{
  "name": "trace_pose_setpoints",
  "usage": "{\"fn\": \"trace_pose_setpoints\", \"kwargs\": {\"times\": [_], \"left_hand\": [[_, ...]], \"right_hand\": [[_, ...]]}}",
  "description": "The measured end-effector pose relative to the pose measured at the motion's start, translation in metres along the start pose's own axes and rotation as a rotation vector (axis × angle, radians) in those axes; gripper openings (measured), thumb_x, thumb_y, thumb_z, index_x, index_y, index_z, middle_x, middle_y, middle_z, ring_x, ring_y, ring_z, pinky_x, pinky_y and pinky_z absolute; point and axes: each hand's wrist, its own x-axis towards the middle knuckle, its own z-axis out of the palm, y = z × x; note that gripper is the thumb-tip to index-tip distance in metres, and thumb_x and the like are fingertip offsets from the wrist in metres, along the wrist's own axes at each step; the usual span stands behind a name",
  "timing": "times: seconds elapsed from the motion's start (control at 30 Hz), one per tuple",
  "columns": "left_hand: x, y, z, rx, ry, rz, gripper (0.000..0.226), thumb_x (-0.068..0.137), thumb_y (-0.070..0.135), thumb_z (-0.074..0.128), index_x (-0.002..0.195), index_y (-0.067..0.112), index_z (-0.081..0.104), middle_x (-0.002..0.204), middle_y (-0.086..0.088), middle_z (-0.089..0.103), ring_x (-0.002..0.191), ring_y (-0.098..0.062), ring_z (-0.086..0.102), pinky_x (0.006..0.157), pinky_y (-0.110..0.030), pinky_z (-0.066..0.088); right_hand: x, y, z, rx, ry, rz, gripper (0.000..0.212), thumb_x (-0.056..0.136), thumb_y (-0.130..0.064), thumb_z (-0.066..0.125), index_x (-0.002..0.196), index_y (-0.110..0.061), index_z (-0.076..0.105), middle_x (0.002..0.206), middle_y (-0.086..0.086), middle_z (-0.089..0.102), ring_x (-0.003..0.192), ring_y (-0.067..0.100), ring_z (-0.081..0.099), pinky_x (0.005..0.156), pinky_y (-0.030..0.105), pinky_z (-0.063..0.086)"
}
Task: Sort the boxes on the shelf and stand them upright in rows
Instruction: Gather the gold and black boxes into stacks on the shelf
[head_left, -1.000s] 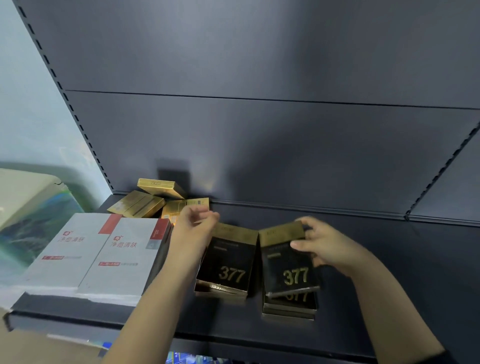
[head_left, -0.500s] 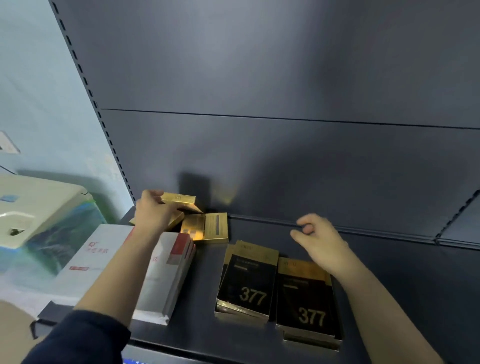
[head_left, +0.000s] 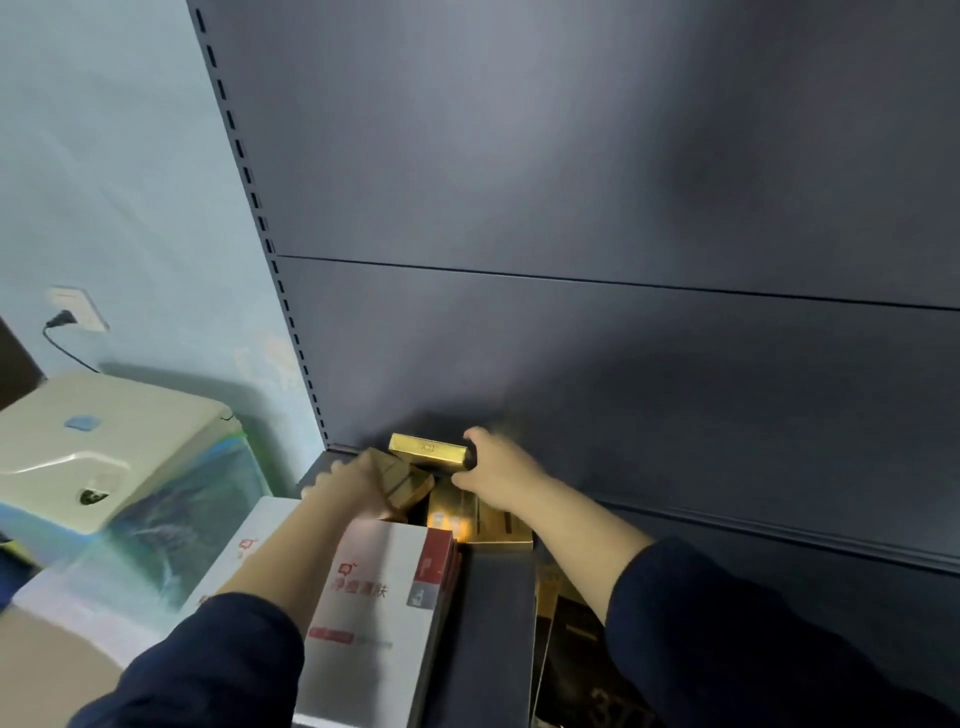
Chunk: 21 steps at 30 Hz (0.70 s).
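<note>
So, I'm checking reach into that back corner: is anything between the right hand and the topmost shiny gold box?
Nothing visible. The right hand grips the right end of the shiny gold box directly; the left hand holds a duller gold box just below it.

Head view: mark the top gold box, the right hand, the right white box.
top gold box (head_left: 427, 450), head view, its upper face.
right hand (head_left: 493, 465), head view, back of the hand.
right white box (head_left: 379, 613), head view, its printed top face.

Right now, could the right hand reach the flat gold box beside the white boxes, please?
Probably yes: the flat gold box lies uncovered just below the right hand, which must first release the upper gold box.
</note>
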Motion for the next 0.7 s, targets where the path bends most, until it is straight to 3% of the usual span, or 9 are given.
{"fn": "trace_pose_setpoints", "kwargs": {"times": [0.07, 0.17, 0.23, 0.3, 0.4, 0.53, 0.63, 0.7], "left_hand": [[-0.012, 0.006, -0.011, 0.003, 0.049, 0.084, 0.083, 0.067, 0.046, 0.08, 0.139, 0.026, 0.043, 0.144, -0.012, 0.042, 0.127, -0.036, 0.048, 0.105, -0.046, 0.044], [-0.018, 0.009, -0.017, 0.086, 0.069, 0.24, 0.055, 0.073, 0.039, 0.076, 0.122, 0.02, 0.061, 0.12, -0.007, 0.064, 0.108, -0.027, 0.062, 0.089, -0.036, 0.052], [-0.026, 0.009, -0.022, 0.133, 0.143, 0.306, 0.042, 0.076, 0.039, 0.068, 0.113, 0.018, 0.064, 0.102, -0.004, 0.068, 0.091, -0.024, 0.064, 0.073, -0.032, 0.051], [-0.032, 0.006, -0.033, 0.049, 0.294, 0.322, 0.032, 0.078, 0.03, 0.063, 0.107, 0.016, 0.065, 0.1, -0.008, 0.07, 0.088, -0.028, 0.063, 0.073, -0.034, 0.052], [-0.035, -0.003, -0.053, -0.315, 0.491, 0.287, 0.03, 0.085, 0.021, 0.062, 0.115, 0.015, 0.067, 0.104, -0.015, 0.071, 0.09, -0.033, 0.066, 0.079, -0.036, 0.055], [-0.044, -0.003, -0.067, -0.918, 0.548, 0.297, 0.025, 0.084, 0.026, 0.073, 0.107, 0.017, 0.068, 0.099, -0.007, 0.069, 0.077, -0.017, 0.066, 0.062, -0.025, 0.05], [-0.05, 0.01, -0.068, -1.272, 0.519, 0.241, 0.023, 0.084, 0.036, 0.073, 0.096, 0.018, 0.064, 0.103, -0.009, 0.07, 0.086, -0.025, 0.066, 0.076, -0.038, 0.055], [-0.057, 0.022, -0.064, -1.395, 0.434, 0.2, 0.022, 0.086, 0.042, 0.069, 0.088, 0.021, 0.061, 0.092, -0.006, 0.07, 0.084, -0.026, 0.067, 0.079, -0.041, 0.056]], "right_hand": [[0.012, 0.003, 0.01, -0.063, 0.06, -0.016, 0.045, 0.091, -0.034, 0.06, 0.134, -0.023, 0.049, 0.124, 0.005, 0.056, 0.103, 0.025, 0.059, 0.084, 0.04, 0.055], [0.022, 0.009, 0.018, -0.061, 0.126, -0.007, 0.031, 0.093, -0.036, 0.057, 0.122, -0.024, 0.06, 0.111, 0.002, 0.065, 0.094, 0.023, 0.064, 0.076, 0.039, 0.058], [0.027, 0.013, 0.018, 0.065, 0.138, 0.051, 0.027, 0.093, -0.036, 0.058, 0.115, -0.022, 0.061, 0.103, 0.002, 0.068, 0.088, 0.021, 0.066, 0.073, 0.036, 0.058], [0.027, 0.013, 0.01, 0.344, 0.096, 0.125, 0.017, 0.094, -0.031, 0.059, 0.106, -0.019, 0.061, 0.092, 0.005, 0.07, 0.071, 0.017, 0.067, 0.062, 0.029, 0.056], [0.016, 0.014, -0.012, 0.817, -0.005, 0.169, 0.015, 0.096, -0.022, 0.059, 0.109, -0.015, 0.06, 0.089, 0.011, 0.073, 0.068, 0.02, 0.069, 0.059, 0.028, 0.056], [-0.009, 0.027, -0.032, 1.173, -0.021, 0.084, 0.023, 0.095, -0.004, 0.057, 0.116, -0.011, 0.059, 0.101, 0.018, 0.073, 0.087, 0.026, 0.074, 0.071, 0.031, 0.06], [-0.031, 0.036, -0.045, 1.395, -0.033, 0.042, 0.06, 0.082, 0.029, 0.03, 0.119, -0.005, 0.062, 0.115, 0.024, 0.066, 0.102, 0.035, 0.069, 0.083, 0.037, 0.059], [-0.047, 0.044, -0.053, 1.457, -0.038, 0.023, 0.075, 0.072, 0.034, 0.021, 0.121, -0.004, 0.062, 0.124, 0.021, 0.061, 0.109, 0.035, 0.067, 0.09, 0.04, 0.057]]}}
